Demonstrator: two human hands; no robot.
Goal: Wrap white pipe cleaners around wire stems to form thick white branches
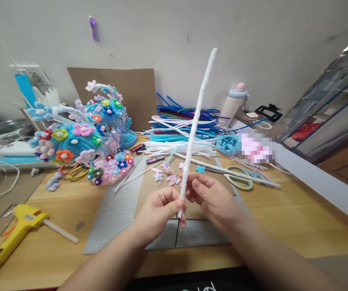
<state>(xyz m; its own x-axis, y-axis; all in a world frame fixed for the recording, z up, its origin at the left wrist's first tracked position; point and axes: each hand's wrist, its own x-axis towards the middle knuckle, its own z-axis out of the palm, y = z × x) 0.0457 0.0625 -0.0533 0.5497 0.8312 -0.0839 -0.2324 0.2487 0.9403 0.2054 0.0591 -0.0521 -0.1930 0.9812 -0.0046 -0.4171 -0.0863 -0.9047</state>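
A white fuzzy stem [195, 121], which looks wound in pipe cleaner, stands tilted slightly right in front of me. My left hand [161, 206] pinches it close to its lower end between thumb and fingers. Just above that grip, my right hand [211, 196] is curled against the stem, its fingertips partly hidden behind it. Under and beyond my hands lie a brown board [149, 190] and a grey cutting mat [110, 218]. Small pastel flower pieces [171, 180] and a blue flower [200, 168] rest on the board.
Blue flower-covered decorations [76, 141] stand at left, with a yellow glue gun [19, 230] in front. Pipe cleaners [180, 137] are piled at the back. On the right are scissors [239, 180], a bottle [233, 105] and another white stem [246, 173].
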